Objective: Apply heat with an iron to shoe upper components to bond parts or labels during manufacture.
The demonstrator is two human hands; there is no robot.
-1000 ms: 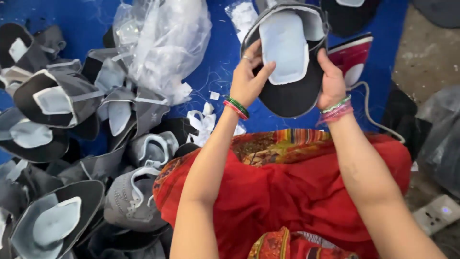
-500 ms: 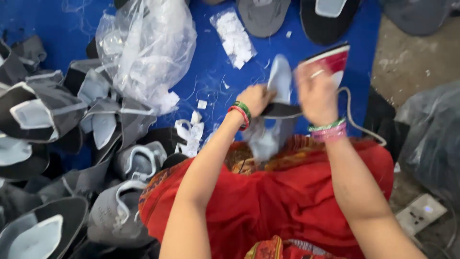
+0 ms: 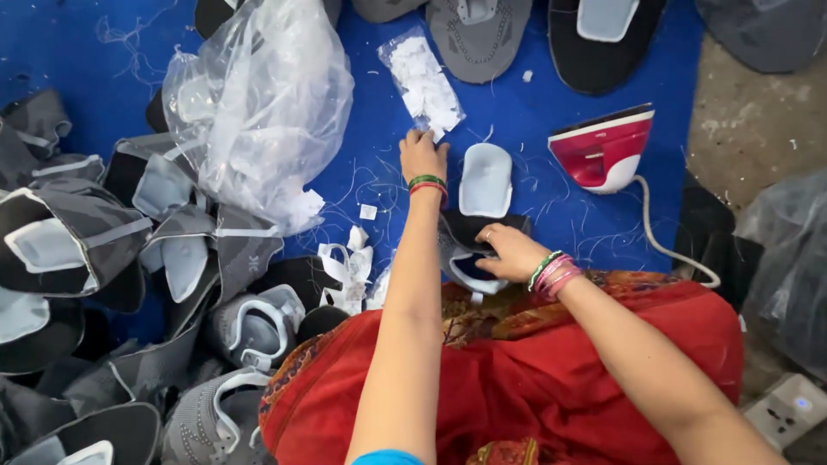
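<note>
Grey and black knit shoe uppers, too heaped to be counted, are piled left of the blue mat, beside one crumpled clear plastic bag. One small clear packet of white pieces is pinched at its near end by the closed fingers of the left hand. Right of it, one dark upper with a pale oval insert is pressed flat under the loosely spread right hand, and one red-and-white iron is stood further right.
</note>
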